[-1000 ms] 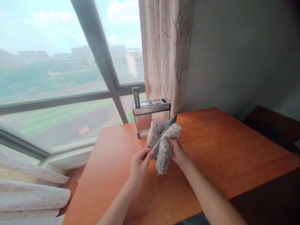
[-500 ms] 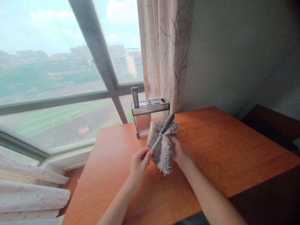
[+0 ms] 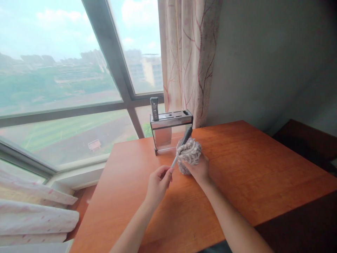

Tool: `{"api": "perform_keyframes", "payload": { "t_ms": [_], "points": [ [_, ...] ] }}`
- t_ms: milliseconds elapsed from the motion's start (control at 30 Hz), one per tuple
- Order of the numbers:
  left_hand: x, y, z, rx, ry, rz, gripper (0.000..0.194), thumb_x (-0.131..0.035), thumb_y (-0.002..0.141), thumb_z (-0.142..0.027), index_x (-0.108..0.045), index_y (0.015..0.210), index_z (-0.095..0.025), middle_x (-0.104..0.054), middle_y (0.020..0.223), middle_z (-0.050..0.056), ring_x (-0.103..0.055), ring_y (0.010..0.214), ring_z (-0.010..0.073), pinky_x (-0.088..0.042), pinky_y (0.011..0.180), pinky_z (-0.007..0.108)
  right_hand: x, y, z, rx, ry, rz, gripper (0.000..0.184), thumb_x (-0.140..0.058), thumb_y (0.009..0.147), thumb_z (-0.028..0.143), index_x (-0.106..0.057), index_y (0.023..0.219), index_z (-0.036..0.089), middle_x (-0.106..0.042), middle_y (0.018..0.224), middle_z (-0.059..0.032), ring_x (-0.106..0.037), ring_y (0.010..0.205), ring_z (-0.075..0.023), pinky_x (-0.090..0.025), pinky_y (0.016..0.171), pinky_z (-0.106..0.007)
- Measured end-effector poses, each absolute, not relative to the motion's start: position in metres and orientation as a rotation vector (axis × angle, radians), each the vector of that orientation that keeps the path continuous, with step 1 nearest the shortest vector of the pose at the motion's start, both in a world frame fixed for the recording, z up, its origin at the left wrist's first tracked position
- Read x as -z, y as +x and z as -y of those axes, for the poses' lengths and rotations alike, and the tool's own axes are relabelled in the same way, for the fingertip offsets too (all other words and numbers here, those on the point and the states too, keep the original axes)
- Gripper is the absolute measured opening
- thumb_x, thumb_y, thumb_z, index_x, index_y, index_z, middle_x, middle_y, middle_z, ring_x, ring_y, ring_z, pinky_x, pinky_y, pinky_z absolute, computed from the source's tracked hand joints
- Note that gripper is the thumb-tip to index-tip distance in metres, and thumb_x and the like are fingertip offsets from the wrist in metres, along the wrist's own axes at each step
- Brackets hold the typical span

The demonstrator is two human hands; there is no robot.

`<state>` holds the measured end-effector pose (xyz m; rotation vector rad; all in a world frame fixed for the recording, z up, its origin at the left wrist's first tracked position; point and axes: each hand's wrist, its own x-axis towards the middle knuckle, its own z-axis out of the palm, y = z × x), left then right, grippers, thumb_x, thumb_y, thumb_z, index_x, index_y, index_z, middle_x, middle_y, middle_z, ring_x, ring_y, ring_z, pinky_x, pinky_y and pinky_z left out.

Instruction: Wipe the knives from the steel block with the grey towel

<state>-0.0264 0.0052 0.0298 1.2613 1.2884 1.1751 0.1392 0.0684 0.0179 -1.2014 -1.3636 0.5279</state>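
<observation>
My left hand (image 3: 160, 181) pinches the tip end of a knife (image 3: 187, 135) between thumb and fingers. The knife slants up and to the right, its dark ribbed handle away from me. In my right hand (image 3: 198, 169) is a fluffy grey-brown cloth (image 3: 191, 151), bunched around the knife where blade and handle meet. The cloth hides that part of the knife. Both hands are closed and held above the wooden table. Just beyond them stands a knife block (image 3: 172, 119) with a clear front, and one dark-handled knife (image 3: 154, 108) sticks up from its left slot.
The orange-brown wooden table (image 3: 244, 158) spreads out beneath my hands. Large windows (image 3: 60, 84) rise on the left, with a patterned curtain (image 3: 191, 59) behind the knife block. A pale curtain (image 3: 37, 221) hangs at lower left, and a grey wall (image 3: 258, 63) is at right.
My right hand has gathered the cloth, which was draped flat behind the knife, into a bunch wrapped around it. My left hand keeps its pinch at the blade's tip. The view has shifted slightly.
</observation>
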Motion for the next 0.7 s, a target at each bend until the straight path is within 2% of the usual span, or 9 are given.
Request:
{"api": "perform_keyframes", "payload": {
  "t_ms": [200,333,467,600,700],
  "points": [
    [-0.035,-0.027,-0.004,-1.178,1.116,-1.238,0.038,-0.061,0.077,-0.052,-0.061,0.080,-0.014,-0.048,0.054,-0.004,-0.035,0.040,0.0052,-0.024,0.039,0.019,-0.025,0.139,-0.072,-1.107,-0.943,0.856,0.029,-0.072,0.064,0.037,-0.065,0.087,0.020,-0.072,0.085,-0.0037,-0.066,0.079,-0.0247,-0.053,0.071,-0.037],
    [-0.033,-0.028,-0.002,-1.186,1.130,-1.215,0.036,-0.061,0.077,-0.050,-0.061,0.080,-0.015,-0.049,0.054,-0.003,-0.035,0.040,0.0053,-0.025,0.040,0.019,-0.028,0.152,-0.076,-1.358,-0.745,0.640,0.037,-0.067,0.069,0.047,-0.065,0.097,0.023,-0.071,0.099,-0.0038,-0.065,0.094,-0.0260,-0.053,0.078,-0.039],
    [-0.029,-0.027,-0.002,-1.167,1.251,-1.245,0.033,-0.059,0.080,-0.048,-0.063,0.080,-0.016,-0.050,0.054,-0.003,-0.038,0.042,0.0069,-0.029,0.042,0.020,-0.028,0.163,-0.079,-1.428,-0.625,0.684,0.046,-0.052,0.075,0.064,-0.066,0.099,0.027,-0.070,0.107,-0.0039,-0.060,0.108,-0.0277,-0.051,0.083,-0.045],
    [-0.028,-0.027,-0.001,-1.078,1.595,-1.338,0.028,-0.057,0.082,-0.042,-0.067,0.079,-0.016,-0.053,0.058,0.001,-0.044,0.051,0.0105,-0.032,0.049,0.022,-0.024,0.162,-0.077,-1.459,-0.650,0.704,0.051,-0.057,0.067,0.069,-0.066,0.096,0.028,-0.070,0.104,-0.0033,-0.063,0.101,-0.0282,-0.053,0.079,-0.044],
    [-0.030,-0.028,-0.001,-1.055,1.729,-1.363,0.027,-0.053,0.085,-0.039,-0.067,0.082,-0.016,-0.055,0.060,0.002,-0.047,0.057,0.0123,-0.035,0.054,0.023,-0.021,0.157,-0.075,-1.495,-0.663,0.681,0.048,-0.070,0.060,0.061,-0.064,0.096,0.029,-0.071,0.100,-0.0011,-0.065,0.093,-0.0262,-0.054,0.077,-0.040]
  ]
}}
